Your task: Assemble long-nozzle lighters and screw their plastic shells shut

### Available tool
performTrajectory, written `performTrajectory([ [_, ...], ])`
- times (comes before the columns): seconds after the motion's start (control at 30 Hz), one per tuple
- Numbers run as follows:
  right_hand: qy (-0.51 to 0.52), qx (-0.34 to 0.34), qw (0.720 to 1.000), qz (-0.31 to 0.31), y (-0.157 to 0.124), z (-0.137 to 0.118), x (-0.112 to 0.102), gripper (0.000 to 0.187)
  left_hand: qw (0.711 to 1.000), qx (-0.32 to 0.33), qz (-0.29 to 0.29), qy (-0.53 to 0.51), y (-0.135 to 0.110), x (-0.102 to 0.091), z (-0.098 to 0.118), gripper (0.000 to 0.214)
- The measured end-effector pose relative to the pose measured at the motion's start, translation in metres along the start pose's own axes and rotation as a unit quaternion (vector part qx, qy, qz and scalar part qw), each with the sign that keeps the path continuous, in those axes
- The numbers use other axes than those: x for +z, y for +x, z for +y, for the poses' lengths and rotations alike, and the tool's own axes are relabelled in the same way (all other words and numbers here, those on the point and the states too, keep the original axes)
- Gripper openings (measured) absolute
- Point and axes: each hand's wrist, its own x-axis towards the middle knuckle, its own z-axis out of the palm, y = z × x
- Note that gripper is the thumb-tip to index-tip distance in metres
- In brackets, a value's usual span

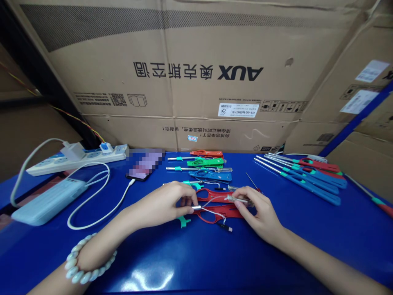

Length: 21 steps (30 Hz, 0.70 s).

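Fingers pinched, my left hand [173, 198] grips the metal tube [196, 208] of a long-necked lighter. Between the fingertips of my right hand [260, 211] is a small clear fuel tank [239, 200]. A thin pale hose [213, 200] runs between tube and tank. Below them lie two red handle shell halves [225, 211], partly covered by my hands. White wires lead to a black igniter [225, 227] in front. A teal-green plastic piece [184, 221] shows under my left hand. Behind lie opened lighters with blue [219, 175], green [205, 162] and orange [207, 154] handles.
Several assembled lighters [307, 176] lie at the right, near a thin screwdriver-like rod [252, 181]. On the left are a power strip [92, 157], a light-blue power bank [52, 200], a white cable [69, 213] and a phone [143, 168]. A cardboard box [184, 98] stands behind.
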Motion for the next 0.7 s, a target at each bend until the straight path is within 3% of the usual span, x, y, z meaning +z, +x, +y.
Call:
performTrajectory([
  [0.2, -0.026, 0.042, 0.991, -0.128, 0.003, -0.002, 0.005, 0.006, 0.998, -0.029, -0.052, 0.009, 0.002, 0.008, -0.014, 0.009],
  [0.7, 0.061, 0.079, 0.992, -0.073, 0.001, -0.006, 0.014, 0.006, 0.997, 0.026, 0.018, 0.065, 0.009, 0.012, -0.023, 0.011],
])
